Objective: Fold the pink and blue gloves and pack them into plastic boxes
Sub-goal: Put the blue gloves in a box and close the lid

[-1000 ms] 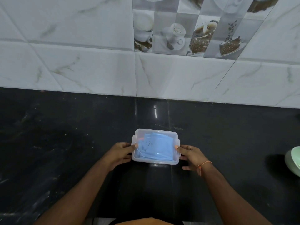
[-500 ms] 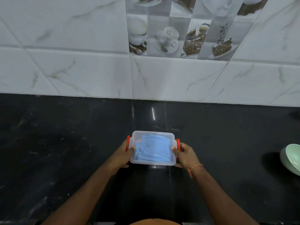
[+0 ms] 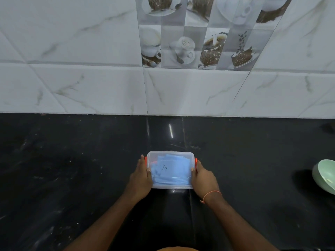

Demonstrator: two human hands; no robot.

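The clear plastic box sits on the black table, lid on, folded blue gloves visible inside. An orange latch shows at each short end. The left hand clamps the box's left end, thumb on the lid. The right hand clamps the right end likewise. A green bowl lies well right of the box.

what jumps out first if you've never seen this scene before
A clear plastic box of folded blue gloves sits near the front edge of the black counter, lid on. The left hand and right hand clasp its two short ends by the orange clips. A pale green bowl peeks in at far right.
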